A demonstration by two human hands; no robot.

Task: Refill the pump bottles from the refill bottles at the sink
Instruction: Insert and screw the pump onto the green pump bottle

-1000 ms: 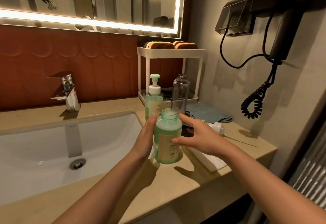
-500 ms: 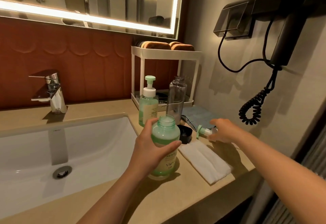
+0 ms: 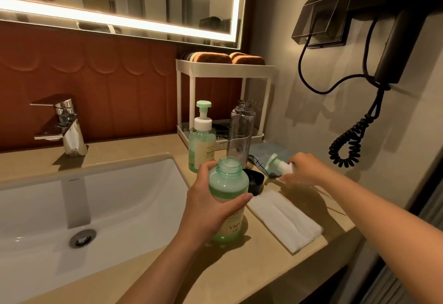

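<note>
My left hand (image 3: 208, 205) grips an open green bottle (image 3: 229, 184) that stands on the counter with no cap, pale green liquid inside it. To the right, my right hand (image 3: 303, 168) holds a white and green pump head (image 3: 279, 164) lifted just above the counter. Behind stand a green pump bottle (image 3: 201, 140) with its pump on and a tall clear bottle (image 3: 240, 133) with an open neck. A black cap (image 3: 255, 180) lies beside the open bottle.
A white sink basin (image 3: 84, 207) with a chrome tap (image 3: 63, 126) is at left. A folded white cloth (image 3: 285, 219) lies on the beige counter (image 3: 239, 267). A white rack (image 3: 223, 68) holding sponges stands at the back. A black hairdryer (image 3: 395, 40) with coiled cord hangs on the right wall.
My right hand left the open bottle, reached right and picked up the pump head, now lifted off the counter. My left hand took a fuller grip on the open bottle.
</note>
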